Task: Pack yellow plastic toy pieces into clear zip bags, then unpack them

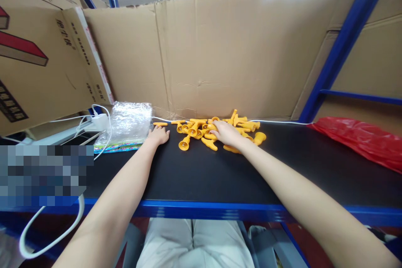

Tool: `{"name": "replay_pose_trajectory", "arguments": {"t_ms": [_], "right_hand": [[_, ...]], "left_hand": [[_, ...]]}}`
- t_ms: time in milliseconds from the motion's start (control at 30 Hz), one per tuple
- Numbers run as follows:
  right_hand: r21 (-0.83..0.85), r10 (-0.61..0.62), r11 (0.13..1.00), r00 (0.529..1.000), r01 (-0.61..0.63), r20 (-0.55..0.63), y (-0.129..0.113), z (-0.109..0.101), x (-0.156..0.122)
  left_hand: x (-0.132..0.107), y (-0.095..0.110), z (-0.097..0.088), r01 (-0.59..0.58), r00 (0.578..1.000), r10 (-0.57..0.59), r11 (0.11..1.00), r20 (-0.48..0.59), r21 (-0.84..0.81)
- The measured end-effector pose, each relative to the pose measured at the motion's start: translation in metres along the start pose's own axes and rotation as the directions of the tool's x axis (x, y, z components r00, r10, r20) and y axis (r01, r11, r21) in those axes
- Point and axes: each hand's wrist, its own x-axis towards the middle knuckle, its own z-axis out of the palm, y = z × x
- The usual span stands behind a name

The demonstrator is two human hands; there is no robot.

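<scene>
A loose heap of yellow bell-shaped plastic pieces (194,127) lies on the black tabletop, some with a shiny metal part inside the cup. My right hand (230,132) reaches into the right part of the heap. Its thumb and fingers close around a yellow piece (212,127), partly hidden by the hand. To the left of the heap, my left hand (159,135) lies low on the table, fingers stretched forward. Their tips are at a slim yellow piece (160,124), and no grip on it shows. One bell-shaped piece (184,144) lies at the heap's front edge.
Clear plastic bags (130,119) lie left of my left hand, near a white plug adapter (99,122) and cables. A cardboard wall (220,58) stands behind. A red plastic bag (358,138) is at the right, beside a blue post (339,54).
</scene>
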Motion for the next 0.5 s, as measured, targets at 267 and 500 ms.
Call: {"name": "replay_pose_trajectory", "arguments": {"t_ms": [267, 500], "right_hand": [[0.133, 0.002, 0.991, 0.991, 0.016, -0.136, 0.007, 0.0, 0.006], [0.465, 0.396, 0.87, 0.794, -0.163, -0.462, 0.071, -0.019, 0.021]], "left_hand": [[-0.004, 0.004, -0.004, -0.018, 0.999, 0.018, 1.0, -0.035, 0.006], [-0.007, 0.015, -0.009, -0.156, 0.978, 0.159, 0.987, -0.133, 0.035]]}}
